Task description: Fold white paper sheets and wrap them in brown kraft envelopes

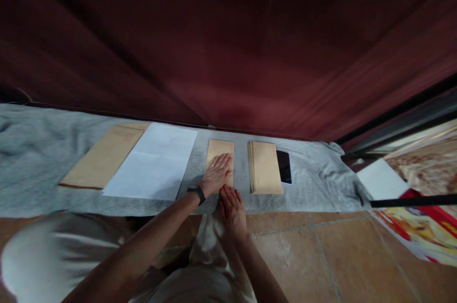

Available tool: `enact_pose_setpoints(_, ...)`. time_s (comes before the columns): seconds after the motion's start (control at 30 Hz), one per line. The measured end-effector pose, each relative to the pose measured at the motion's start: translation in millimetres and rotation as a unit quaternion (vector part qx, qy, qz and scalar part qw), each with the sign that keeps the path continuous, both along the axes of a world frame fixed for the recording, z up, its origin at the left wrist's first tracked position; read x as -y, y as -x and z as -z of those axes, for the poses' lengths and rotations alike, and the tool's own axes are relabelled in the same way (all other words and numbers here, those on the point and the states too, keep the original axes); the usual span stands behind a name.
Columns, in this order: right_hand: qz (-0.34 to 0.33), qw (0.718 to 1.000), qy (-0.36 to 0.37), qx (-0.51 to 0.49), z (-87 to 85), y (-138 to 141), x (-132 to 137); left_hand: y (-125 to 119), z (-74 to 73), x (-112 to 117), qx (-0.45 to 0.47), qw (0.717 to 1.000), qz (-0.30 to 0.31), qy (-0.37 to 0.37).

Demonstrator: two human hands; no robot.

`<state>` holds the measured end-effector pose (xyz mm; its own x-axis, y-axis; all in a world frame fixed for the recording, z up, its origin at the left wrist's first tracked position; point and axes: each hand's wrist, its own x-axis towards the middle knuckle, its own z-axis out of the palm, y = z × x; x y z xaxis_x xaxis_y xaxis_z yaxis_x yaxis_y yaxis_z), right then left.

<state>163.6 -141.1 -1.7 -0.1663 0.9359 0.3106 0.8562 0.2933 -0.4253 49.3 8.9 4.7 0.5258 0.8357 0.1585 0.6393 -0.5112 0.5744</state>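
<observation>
My left hand [216, 173], with a black band on the wrist, lies flat with its fingers stretched over a small brown paper envelope [221, 146]. The palm covers the middle and lower part of that envelope. Just below it, my right hand [233, 210] rests its fingers at the envelope's near end; they look extended, and the thumb is partly hidden. To the right lies a stack of several similar brown envelopes [266, 168]. On the left, white paper sheets [153, 162] with a crease across them lie beside a larger brown envelope [103, 156].
A dark phone [284, 167] is partly under the stack's right side. Grey cloth [314, 174] covers the narrow surface, backed by a dark red upright panel [228, 55]. At the far right are a white sheet [381, 179] and a red and yellow printed package [424, 227] by a dark bar.
</observation>
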Motion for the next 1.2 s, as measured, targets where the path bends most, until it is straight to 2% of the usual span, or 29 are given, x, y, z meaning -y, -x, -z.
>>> enact_pose_setpoints(0.17,-0.002,1.000,0.000,0.025,-1.0,-0.7,0.8,-7.8,-3.0,-19.8,-0.032,0.999,-0.016,-0.021)
enact_pose_setpoints(0.37,-0.011,1.000,0.008,0.022,-3.2,-2.1,0.2,-8.5,-5.9,-40.4,-0.030,0.999,-0.016,-0.025)
enact_pose_setpoints(0.57,-0.010,1.000,0.017,0.013,-3.7,-1.7,0.3,-6.1,-2.2,-46.8,-0.039,0.999,-0.013,-0.036)
enact_pose_setpoints(0.83,-0.007,1.000,0.009,0.003,-4.4,-0.4,1.4,5.0,7.3,-28.3,-0.066,0.996,0.012,-0.055)
enact_pose_setpoints(1.03,-0.007,1.000,0.002,0.008,-1.2,-1.0,-0.2,17.4,9.2,-1.7,-0.111,0.989,0.031,-0.096)
enact_pose_setpoints(1.2,-0.001,1.000,0.014,0.019,-5.1,0.4,1.8,31.2,6.3,25.4,-0.118,0.985,0.048,-0.120)
